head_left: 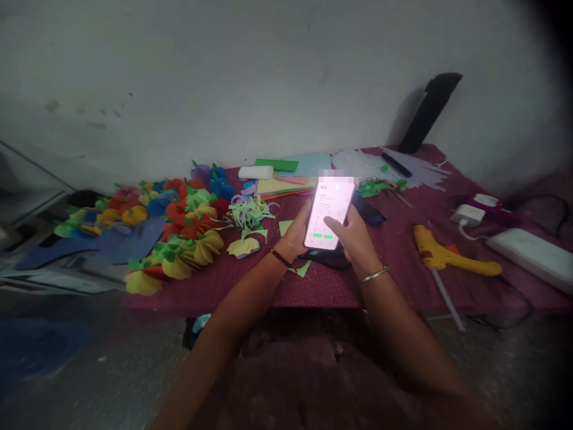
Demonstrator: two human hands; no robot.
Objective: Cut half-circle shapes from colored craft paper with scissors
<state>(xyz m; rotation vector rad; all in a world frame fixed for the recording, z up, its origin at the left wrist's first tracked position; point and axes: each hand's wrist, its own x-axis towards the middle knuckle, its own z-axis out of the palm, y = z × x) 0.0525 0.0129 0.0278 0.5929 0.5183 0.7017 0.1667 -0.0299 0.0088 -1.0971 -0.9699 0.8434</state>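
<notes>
A smartphone with a bright, lit screen is held upright between my two hands over the table. My left hand grips its left edge, the fingers mostly hidden behind it. On the right side, my right hand is wrapped round the phone, and its thumb lies over the lower part of the screen. The screen shows what looks like a dial pad with green buttons at the bottom. A dark object lies on the cloth just below the phone, its kind unclear.
Colourful paper flowers crowd the table's left side, beside curled paper strips. A yellow glue gun lies right, near a white power strip. Paper sheets and clear glue sticks lie along the wall. A dark upright object leans there.
</notes>
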